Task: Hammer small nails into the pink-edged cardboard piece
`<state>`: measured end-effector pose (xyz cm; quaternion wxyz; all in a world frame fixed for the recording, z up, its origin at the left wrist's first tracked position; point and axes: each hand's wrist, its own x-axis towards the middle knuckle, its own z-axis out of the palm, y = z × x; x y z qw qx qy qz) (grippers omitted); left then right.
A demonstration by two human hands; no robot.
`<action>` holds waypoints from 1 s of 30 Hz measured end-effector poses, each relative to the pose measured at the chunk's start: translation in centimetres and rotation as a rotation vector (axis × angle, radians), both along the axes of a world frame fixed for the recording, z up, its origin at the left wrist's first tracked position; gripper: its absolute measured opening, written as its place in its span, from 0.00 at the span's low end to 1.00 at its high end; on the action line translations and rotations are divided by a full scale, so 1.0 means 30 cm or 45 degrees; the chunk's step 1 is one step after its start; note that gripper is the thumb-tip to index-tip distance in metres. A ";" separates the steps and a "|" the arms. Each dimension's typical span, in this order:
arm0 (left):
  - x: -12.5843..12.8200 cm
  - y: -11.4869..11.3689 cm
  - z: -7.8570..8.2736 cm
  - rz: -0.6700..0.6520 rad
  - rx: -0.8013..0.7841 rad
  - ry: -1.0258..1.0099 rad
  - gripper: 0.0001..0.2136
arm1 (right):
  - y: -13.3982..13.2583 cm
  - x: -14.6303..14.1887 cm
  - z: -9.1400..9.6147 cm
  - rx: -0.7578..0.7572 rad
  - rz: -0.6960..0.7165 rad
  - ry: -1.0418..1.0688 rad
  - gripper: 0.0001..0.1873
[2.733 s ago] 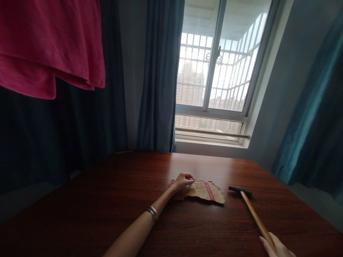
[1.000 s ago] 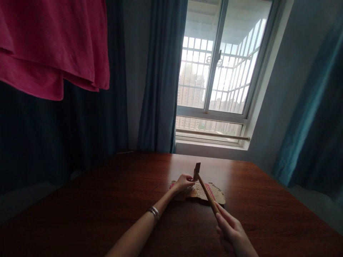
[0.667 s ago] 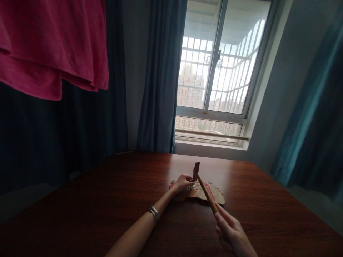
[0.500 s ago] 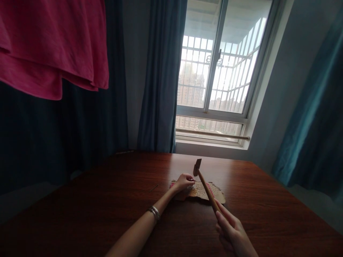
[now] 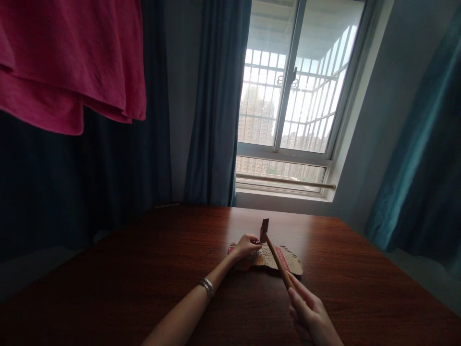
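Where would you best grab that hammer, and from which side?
Probably low on the wooden handle, from the near right, where the right hand grips it: the handle is long, slim and slants toward that side, while the head is close by the left hand.

a pink cloth [image 5: 72, 67] hangs at upper left before a dark curtain [image 5: 126, 163]. a blue curtain [image 5: 216, 120] flanks the window [image 5: 284, 153], a rod [image 5: 288, 181] crosses its foot, and buildings [image 5: 256, 122] stand beyond bars [image 5: 264, 66].

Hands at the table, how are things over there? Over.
Right hand gripping hammer. Left hand over speckled cardboard, anything pinched too small to make out. Cardboard lying on table. Hammer's head close beside left hand.
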<state>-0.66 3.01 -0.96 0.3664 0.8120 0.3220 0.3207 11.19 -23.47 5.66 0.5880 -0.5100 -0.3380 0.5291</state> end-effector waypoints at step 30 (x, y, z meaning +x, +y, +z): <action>-0.003 -0.003 0.004 0.015 0.037 0.033 0.13 | -0.009 0.000 -0.029 -0.023 -0.024 0.076 0.44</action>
